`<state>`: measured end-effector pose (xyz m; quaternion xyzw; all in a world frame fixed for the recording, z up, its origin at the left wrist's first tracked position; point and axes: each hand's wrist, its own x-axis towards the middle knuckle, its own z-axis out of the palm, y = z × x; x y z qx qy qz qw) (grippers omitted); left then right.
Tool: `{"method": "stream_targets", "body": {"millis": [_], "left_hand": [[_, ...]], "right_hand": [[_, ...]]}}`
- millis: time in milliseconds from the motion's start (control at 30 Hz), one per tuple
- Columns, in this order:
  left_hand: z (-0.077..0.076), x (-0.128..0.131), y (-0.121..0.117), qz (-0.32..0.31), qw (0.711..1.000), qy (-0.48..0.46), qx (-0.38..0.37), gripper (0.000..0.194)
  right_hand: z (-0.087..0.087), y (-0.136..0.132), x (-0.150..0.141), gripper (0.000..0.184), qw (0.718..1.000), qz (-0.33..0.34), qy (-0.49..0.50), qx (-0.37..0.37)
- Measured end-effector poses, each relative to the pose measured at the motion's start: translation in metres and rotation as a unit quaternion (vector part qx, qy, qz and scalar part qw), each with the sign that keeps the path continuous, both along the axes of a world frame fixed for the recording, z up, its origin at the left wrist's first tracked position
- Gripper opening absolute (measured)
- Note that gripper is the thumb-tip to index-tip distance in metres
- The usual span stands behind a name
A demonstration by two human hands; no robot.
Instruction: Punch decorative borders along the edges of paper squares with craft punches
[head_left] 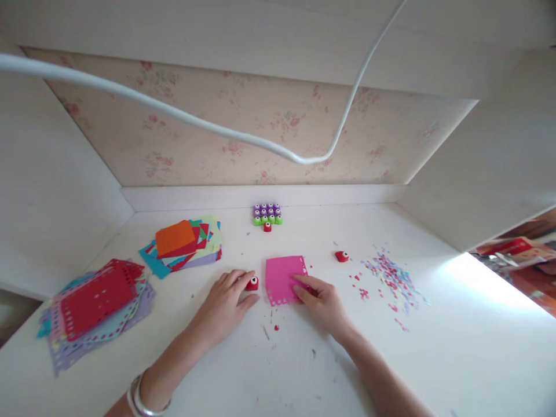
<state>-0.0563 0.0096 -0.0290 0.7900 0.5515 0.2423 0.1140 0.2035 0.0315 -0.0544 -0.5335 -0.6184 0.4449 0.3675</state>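
A sheet of pink paper [282,281] lies in front of me, with small punched holes along its right and bottom edges. My right hand [324,301] has its thumb and forefinger on the sheet's right side, closed on it. Just left of the paper, my left hand [230,295] has its thumb and fingers closed about a small red paper punch [253,282] with a white and black top. The punch stands apart from the sheet. Another red punch [342,256] rests to the right of the paper.
Rows of purple and green punches [267,213] stand near the back, with a red punch [267,227] before them. Left are uncut coloured paper [176,238] and hole-edged sheets [99,304]. Paper bits [393,278] lie scattered right. A white cable [243,137] hangs across the view.
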Motion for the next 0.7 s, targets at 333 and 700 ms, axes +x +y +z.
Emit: {"method": "stream_targets", "body": {"millis": [333, 700], "left_hand": [[-0.011, 0.005, -0.006, 0.040, 0.990, -0.132, -0.019, 0.025], [-0.013, 0.006, -0.006, 0.007, 0.992, -0.130, 0.007, 0.023]], "right_hand": [[0.004, -0.005, -0.005, 0.038, 0.999, -0.013, 0.033, -0.004], [0.007, -0.006, -0.006, 0.030, 0.999, -0.006, 0.016, 0.029]]}}
